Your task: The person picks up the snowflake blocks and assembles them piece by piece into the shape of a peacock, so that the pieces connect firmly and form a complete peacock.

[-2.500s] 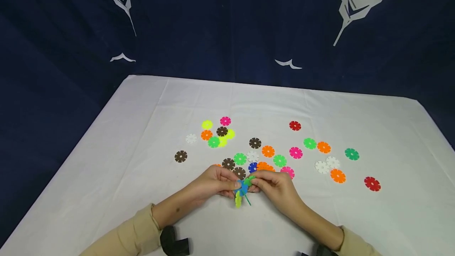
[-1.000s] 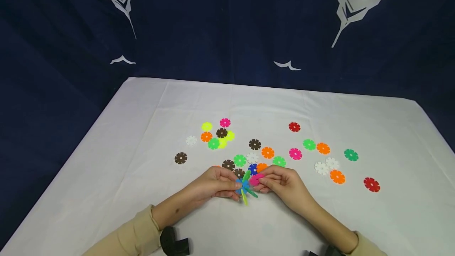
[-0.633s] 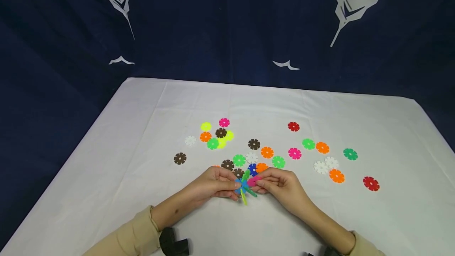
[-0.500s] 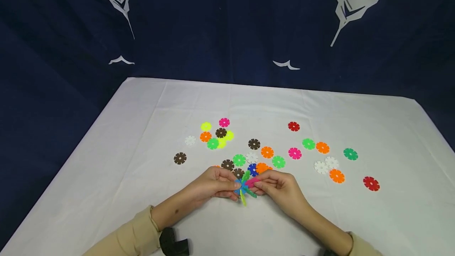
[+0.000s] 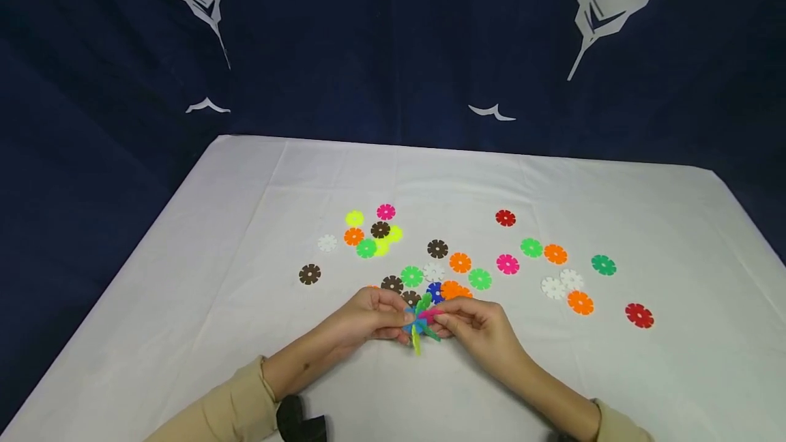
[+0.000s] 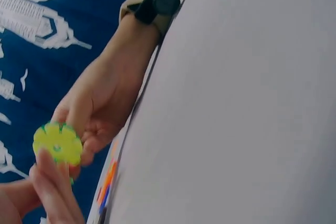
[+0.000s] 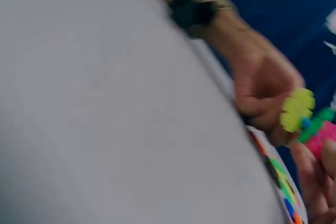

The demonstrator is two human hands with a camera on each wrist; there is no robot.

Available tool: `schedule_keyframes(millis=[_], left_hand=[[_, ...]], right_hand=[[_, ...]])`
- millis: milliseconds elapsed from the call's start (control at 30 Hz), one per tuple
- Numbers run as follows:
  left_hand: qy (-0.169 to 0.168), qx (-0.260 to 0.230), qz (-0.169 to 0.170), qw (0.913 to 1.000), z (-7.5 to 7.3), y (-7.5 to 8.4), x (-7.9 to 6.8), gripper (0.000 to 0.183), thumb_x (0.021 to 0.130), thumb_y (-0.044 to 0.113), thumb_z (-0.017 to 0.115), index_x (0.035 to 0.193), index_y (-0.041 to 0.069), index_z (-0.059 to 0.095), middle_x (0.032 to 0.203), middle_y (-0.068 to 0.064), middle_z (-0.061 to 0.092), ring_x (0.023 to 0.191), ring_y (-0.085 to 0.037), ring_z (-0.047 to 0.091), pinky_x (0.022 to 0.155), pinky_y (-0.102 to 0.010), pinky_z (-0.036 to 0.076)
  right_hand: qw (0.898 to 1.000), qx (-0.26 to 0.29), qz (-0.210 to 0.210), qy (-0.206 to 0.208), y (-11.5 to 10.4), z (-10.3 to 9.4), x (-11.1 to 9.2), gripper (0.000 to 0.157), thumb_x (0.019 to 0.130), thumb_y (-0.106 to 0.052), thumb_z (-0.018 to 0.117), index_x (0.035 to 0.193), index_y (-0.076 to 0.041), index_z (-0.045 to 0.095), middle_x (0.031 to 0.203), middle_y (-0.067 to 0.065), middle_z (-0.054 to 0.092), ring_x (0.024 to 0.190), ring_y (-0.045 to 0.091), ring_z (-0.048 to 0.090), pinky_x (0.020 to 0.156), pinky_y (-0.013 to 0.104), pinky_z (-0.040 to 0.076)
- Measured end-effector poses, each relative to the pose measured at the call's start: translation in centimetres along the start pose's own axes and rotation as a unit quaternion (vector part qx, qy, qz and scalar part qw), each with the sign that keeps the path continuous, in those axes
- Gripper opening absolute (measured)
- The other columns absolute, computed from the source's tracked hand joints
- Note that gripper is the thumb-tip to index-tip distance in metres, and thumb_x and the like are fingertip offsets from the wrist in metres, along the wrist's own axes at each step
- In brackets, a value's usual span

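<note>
My left hand (image 5: 371, 316) pinches a blue notched plastic disc (image 5: 410, 326) between thumb and fingers, just above the table near its front. Standing out from its rim are a light green disc (image 5: 423, 303), a darker green disc (image 5: 432, 335) and a yellow disc (image 5: 416, 342). From the other side my right hand (image 5: 482, 326) pinches a pink disc (image 5: 431, 314), whose edge meets the blue one. In the right wrist view the pink disc (image 7: 321, 137) sits beside the green disc (image 7: 314, 125). The yellow disc (image 6: 58, 142) faces the left wrist camera, hiding most of the blue one.
Loose notched discs lie scattered beyond the hands: a brown disc (image 5: 438, 249), an orange disc (image 5: 460, 262), a red disc (image 5: 639, 315), white discs (image 5: 554, 288) and several others. A white cloth (image 5: 245, 333) covers the table. Behind it hangs a dark blue curtain (image 5: 344, 39).
Earlier my right hand worked the light green disc at the blue one. Since then it has picked up a pink disc from the table and brought it leftward against the blue disc's rim.
</note>
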State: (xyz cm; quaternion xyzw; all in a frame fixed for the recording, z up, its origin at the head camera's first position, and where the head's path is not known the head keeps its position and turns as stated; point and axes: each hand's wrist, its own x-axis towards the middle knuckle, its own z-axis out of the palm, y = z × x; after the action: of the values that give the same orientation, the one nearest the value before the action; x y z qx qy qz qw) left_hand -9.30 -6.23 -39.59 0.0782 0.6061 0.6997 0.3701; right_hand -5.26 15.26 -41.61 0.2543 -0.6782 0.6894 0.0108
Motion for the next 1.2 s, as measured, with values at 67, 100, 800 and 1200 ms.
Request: schedule_keyframes(millis=[67, 100, 800, 1200], left_hand=[[-0.009, -0.007, -0.001, 0.9999, -0.5, 0.1, 0.0, 0.006, 0.088, 0.001, 0.061, 0.088, -0.005, 0.061, 0.070, -0.006, 0.066, 0.063, -0.014, 0.065, 0.070, -0.024, 0.055], [-0.013, -0.011, -0.001, 0.9999, -0.7, 0.2, 0.0, 0.005, 0.089, 0.001, 0.061, 0.089, -0.004, 0.061, 0.070, -0.006, 0.065, 0.063, -0.014, 0.065, 0.070, -0.024, 0.055], [-0.068, -0.004, 0.012, 0.9976, -1.5, 0.0, 0.1, 0.005, 0.090, 0.005, 0.060, 0.088, 0.001, 0.063, 0.072, -0.004, 0.066, 0.063, -0.012, 0.064, 0.071, -0.025, 0.055], [-0.119, 0.067, 0.020, 0.9904, -1.1, 0.0, -0.1, 0.019, 0.089, -0.002, 0.059, 0.101, -0.016, 0.059, 0.075, -0.004, 0.066, 0.065, -0.012, 0.064, 0.074, -0.030, 0.055]], right_hand=[[1.000, -0.006, 0.027, -0.003, -0.1, -0.7, 0.2, 0.020, 0.084, 0.012, 0.062, 0.104, 0.013, 0.062, 0.089, 0.021, 0.065, 0.075, 0.024, 0.066, 0.067, 0.038, 0.056], [0.999, -0.014, 0.043, 0.005, -0.2, -1.1, 0.3, 0.023, 0.083, 0.011, 0.063, 0.106, 0.012, 0.061, 0.091, 0.021, 0.065, 0.074, 0.024, 0.065, 0.066, 0.037, 0.056], [0.940, -0.283, 0.174, 0.079, -0.6, -2.6, 1.8, 0.027, 0.073, -0.002, 0.079, 0.091, -0.008, 0.060, 0.069, 0.000, 0.055, 0.043, 0.012, 0.040, 0.040, 0.021, 0.035], [0.983, -0.007, 0.172, 0.061, -1.2, -2.0, 1.3, 0.015, 0.088, -0.003, 0.063, 0.100, 0.006, 0.061, 0.075, 0.015, 0.063, 0.058, 0.019, 0.057, 0.050, 0.025, 0.051]])
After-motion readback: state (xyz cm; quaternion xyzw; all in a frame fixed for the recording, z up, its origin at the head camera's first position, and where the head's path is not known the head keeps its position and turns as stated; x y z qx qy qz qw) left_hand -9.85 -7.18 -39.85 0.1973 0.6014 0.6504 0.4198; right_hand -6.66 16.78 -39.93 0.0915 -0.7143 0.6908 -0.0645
